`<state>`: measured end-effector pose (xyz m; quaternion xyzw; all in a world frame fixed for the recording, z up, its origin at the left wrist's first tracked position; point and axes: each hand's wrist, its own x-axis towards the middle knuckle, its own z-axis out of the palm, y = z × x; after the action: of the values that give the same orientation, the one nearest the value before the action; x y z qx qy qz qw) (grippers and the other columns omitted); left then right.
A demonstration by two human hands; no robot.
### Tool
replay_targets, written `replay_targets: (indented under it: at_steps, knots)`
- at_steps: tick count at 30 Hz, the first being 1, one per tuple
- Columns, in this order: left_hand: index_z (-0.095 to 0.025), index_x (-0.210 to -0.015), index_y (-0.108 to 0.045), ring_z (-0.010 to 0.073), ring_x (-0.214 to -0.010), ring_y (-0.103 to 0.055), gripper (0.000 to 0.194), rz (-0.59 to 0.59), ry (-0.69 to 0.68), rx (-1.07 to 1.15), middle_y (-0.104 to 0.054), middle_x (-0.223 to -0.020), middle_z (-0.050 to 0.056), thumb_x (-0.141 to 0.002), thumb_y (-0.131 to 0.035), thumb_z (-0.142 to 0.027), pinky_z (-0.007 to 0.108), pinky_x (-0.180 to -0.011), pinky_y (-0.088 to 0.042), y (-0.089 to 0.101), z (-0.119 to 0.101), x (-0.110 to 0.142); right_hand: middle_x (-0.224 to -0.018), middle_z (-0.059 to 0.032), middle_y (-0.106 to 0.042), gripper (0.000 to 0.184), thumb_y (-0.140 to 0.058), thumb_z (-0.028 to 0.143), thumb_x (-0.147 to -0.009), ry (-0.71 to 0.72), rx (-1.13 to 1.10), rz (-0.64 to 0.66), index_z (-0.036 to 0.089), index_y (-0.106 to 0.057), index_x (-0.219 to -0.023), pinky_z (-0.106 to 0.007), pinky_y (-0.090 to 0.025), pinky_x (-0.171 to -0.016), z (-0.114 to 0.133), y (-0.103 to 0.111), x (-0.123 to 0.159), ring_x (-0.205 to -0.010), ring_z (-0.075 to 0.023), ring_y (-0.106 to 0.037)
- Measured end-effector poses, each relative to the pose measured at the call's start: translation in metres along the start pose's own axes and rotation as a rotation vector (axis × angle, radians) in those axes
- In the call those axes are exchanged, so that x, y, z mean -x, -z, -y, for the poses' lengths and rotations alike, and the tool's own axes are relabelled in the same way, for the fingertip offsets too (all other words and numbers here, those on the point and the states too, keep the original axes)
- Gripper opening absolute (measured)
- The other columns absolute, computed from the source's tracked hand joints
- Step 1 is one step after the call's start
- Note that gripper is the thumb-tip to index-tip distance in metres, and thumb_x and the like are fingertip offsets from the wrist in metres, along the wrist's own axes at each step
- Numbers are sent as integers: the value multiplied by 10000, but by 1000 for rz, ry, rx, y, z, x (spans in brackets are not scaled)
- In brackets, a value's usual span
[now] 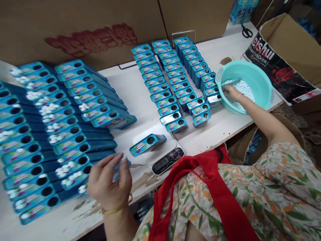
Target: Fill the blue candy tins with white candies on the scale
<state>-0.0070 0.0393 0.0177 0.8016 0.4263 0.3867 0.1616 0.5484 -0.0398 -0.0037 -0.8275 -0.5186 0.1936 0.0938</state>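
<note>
My left hand (109, 182) hovers at the front edge of the white table (130, 90), fingers bent over a blue tin at the near end of the left rows (62, 110). A single blue tin (147, 144) lies on the small white scale (164, 157) just right of that hand. My right hand (232, 92) reaches into the teal basin (260, 77) of white candies (242, 87), fingers curled among them next to a metal scoop (229, 83). Between the hands stand several rows of upright blue tins (175, 77).
Brown cardboard sheets with red print (95, 38) stand behind the table. An open cardboard box (288, 50) sits at the right, with black scissors (247, 31) behind the basin. A red strap (200, 177) and flowered clothing fill the near right.
</note>
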Motion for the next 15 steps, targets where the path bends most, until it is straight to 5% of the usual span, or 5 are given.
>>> replay_targets:
  at_steps: [3, 6, 11, 15]
  knots:
    - [-631, -1202, -594, 361, -933, -726, 599, -13, 21, 0, -759, -1083, -29, -777, -678, -218, 567, -791, -555, 5, 2, 3, -761, -95, -644, 102, -552, 269, -831, -179, -235, -142, 173, -572, -804, -384, -531, -719, -3, 12, 2, -746, -203, -584]
    - [-634, -1186, -604, 356, -929, -724, 576, -20, 40, -1, -758, -1075, -41, -782, -666, -227, 562, -799, -553, 9, 5, 5, -592, -1, -520, 210, -593, 345, -860, -317, -457, -212, 204, -493, -740, -303, -484, -604, -7, 29, 10, -594, -122, -491]
    - [-566, -1196, -643, 307, -864, -719, 508, -27, -11, 28, -753, -1017, -15, -815, -676, -231, 500, -763, -562, 4, 12, 5, -550, 39, -467, 311, -711, 371, -828, -429, -673, -239, 222, -473, -694, -295, -476, -695, -5, 53, 33, -611, -72, -455]
    - [-358, -1056, -739, 225, -820, -695, 245, -61, -42, 18, -737, -932, 23, -847, -687, -241, 396, -737, -565, -2, 12, 9, -638, 13, -526, 335, -854, 370, -673, -346, -786, -281, 235, -547, -681, -325, -470, -616, 39, 59, 50, -562, -97, -449]
